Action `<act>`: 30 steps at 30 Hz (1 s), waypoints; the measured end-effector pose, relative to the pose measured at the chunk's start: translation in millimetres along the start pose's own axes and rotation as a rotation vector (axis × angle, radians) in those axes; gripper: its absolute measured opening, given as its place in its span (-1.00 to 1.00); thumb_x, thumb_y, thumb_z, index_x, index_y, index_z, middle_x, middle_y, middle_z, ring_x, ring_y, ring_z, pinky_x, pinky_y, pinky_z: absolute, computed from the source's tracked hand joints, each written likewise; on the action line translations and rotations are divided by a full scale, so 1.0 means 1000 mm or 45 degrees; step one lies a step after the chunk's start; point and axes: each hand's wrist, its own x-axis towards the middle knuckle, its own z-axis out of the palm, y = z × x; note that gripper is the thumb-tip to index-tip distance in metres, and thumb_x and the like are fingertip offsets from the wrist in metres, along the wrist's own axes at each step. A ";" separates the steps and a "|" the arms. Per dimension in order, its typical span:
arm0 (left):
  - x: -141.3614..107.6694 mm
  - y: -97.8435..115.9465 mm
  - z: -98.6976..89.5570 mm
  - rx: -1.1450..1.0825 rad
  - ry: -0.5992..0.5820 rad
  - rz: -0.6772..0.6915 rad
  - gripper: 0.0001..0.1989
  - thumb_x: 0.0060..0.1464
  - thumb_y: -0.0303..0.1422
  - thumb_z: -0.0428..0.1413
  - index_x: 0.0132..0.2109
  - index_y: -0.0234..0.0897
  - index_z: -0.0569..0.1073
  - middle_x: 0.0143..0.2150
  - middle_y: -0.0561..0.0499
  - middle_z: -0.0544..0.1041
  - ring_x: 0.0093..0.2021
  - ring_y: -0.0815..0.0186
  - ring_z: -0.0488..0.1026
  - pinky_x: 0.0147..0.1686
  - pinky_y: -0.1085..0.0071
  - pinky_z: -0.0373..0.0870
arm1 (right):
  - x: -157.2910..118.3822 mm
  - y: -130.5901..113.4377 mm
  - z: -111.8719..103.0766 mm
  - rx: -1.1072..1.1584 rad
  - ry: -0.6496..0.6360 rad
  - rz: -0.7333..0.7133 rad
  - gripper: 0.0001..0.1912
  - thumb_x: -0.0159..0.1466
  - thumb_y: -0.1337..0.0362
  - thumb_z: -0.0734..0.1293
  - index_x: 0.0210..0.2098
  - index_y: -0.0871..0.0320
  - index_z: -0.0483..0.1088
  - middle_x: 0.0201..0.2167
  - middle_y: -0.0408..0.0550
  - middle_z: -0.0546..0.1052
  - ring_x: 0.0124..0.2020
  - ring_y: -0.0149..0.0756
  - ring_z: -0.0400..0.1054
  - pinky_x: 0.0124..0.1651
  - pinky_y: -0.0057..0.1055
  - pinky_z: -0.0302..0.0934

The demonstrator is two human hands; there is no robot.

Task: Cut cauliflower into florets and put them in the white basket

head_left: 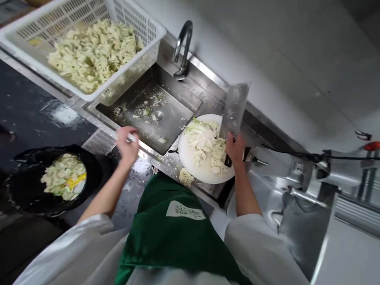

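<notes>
My right hand is wrapped round the dark handle of a cleaver, its broad blade pointing up and away over the far right side of a round white cutting board. Cut cauliflower and smaller florets lie on the board beside the blade. One loose floret sits just off the board's near edge. Out to the left, my left hand hovers at the sink's front edge, fingers loosely curved with a gap to the thumb. Nothing shows in it.
A white plastic basket full of cauliflower pieces stands left of the faucet. Scraps litter the steel sink. A black-lined bin with trimmings is on the floor at left. Metal equipment stands to the right.
</notes>
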 end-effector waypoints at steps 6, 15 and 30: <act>-0.046 0.165 0.174 -0.083 -0.715 0.381 -0.70 0.28 -0.21 0.04 0.04 -0.17 0.54 0.17 -0.18 0.42 0.24 -0.07 0.22 0.24 -0.08 0.10 | 0.008 0.000 0.002 0.057 -0.186 -0.085 -0.59 0.39 -0.07 0.12 -0.25 0.10 0.39 -0.38 0.07 0.57 -0.29 -0.10 0.44 -0.15 -0.28 0.25; -0.047 0.164 0.208 0.045 -0.854 0.408 -0.57 0.30 -0.02 0.02 0.07 -0.21 0.54 0.16 -0.24 0.40 0.29 -0.16 0.12 0.21 -0.07 0.03 | 0.031 0.009 0.018 0.301 -0.411 -0.036 -0.62 0.41 0.00 0.19 -0.11 0.14 0.48 -0.36 0.04 0.61 -0.25 -0.09 0.48 -0.14 -0.30 0.30; 0.023 0.160 0.185 0.179 -1.621 0.881 -0.18 0.04 0.12 0.26 0.39 0.02 0.29 0.39 -0.19 0.20 0.33 -0.18 0.13 0.28 -0.09 0.13 | 0.019 0.016 0.012 0.313 -0.350 0.106 -0.68 0.40 0.04 0.21 -0.17 0.12 0.47 -0.39 0.05 0.60 -0.35 -0.09 0.48 -0.18 -0.26 0.31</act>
